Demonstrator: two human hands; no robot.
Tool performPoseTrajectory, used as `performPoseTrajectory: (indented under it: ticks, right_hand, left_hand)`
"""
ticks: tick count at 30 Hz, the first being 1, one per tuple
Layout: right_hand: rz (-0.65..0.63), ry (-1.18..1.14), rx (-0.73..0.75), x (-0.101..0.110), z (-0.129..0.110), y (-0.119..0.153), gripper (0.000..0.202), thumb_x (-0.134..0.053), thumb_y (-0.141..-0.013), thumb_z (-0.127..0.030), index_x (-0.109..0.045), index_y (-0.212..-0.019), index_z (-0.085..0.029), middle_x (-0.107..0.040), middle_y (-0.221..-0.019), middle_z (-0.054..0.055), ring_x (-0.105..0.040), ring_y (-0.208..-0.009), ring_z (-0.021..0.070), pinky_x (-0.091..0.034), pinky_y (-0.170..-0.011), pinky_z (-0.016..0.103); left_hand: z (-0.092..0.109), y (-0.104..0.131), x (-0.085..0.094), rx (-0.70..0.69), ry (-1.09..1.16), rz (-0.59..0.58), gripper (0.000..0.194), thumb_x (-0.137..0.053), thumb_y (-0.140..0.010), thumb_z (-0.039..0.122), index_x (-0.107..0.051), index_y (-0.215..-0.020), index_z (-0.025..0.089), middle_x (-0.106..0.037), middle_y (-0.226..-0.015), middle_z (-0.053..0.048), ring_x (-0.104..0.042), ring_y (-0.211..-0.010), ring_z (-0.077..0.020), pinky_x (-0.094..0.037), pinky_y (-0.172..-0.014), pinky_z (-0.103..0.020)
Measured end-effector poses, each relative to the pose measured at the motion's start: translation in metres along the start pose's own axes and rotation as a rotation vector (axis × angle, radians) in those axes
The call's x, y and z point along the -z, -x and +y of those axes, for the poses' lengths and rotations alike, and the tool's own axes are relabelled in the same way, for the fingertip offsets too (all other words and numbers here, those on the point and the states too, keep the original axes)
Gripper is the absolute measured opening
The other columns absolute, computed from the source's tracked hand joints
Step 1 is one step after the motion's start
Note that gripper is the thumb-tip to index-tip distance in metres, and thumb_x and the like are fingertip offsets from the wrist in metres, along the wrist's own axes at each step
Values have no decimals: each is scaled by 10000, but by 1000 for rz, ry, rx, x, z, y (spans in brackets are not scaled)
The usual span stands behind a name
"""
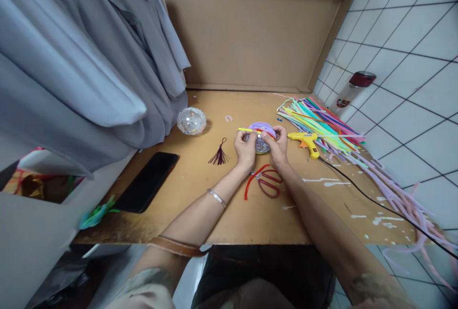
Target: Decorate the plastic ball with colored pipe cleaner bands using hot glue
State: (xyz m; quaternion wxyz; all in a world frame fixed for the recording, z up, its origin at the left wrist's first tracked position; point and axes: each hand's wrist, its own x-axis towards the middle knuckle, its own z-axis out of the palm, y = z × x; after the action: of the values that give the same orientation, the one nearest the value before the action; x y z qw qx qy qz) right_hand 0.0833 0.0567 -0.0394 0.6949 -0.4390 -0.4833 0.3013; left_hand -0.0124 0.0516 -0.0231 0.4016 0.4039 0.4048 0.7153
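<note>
My left hand (pixel 246 149) and my right hand (pixel 277 145) meet around a clear ball (pixel 262 145) above the middle of the table. Purple pipe cleaners (pixel 263 127) cover the far side of this ball. A yellow pipe cleaner (pixel 244 129) lies across it, its end sticking out past my left fingers, which are closed on it. A red strip runs by my right fingertips, and those fingers are closed against the ball. Just below my hands are red-handled scissors (pixel 269 190) and a loose red pipe cleaner (pixel 250 186).
To the right lie a yellow glue gun (pixel 304 142) with a black cord and a pile of coloured pipe cleaners (pixel 322 120). A second clear ball (pixel 192 121), a dark tassel (pixel 219 154) and a black phone (pixel 148 182) are leftward. Grey cloth (pixel 107 51) hangs at the left.
</note>
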Motion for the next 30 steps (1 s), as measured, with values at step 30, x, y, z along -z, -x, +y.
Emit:
performPoseTrajectory:
  ticks: [30]
  right_hand:
    - [-157, -122, -157, 9, -23, -5, 575, -854, -557, -440, -576, -1033, -278, -617, -1074, 5, -589, -1048, 213, -479, -1021, 377]
  left_hand:
    - [-1, 1, 6, -461, -322, -188, 686, -777, -714, 263, -424, -1302, 250, -413, -1411, -142, -558, -1204, -258, -500, -1051, -453]
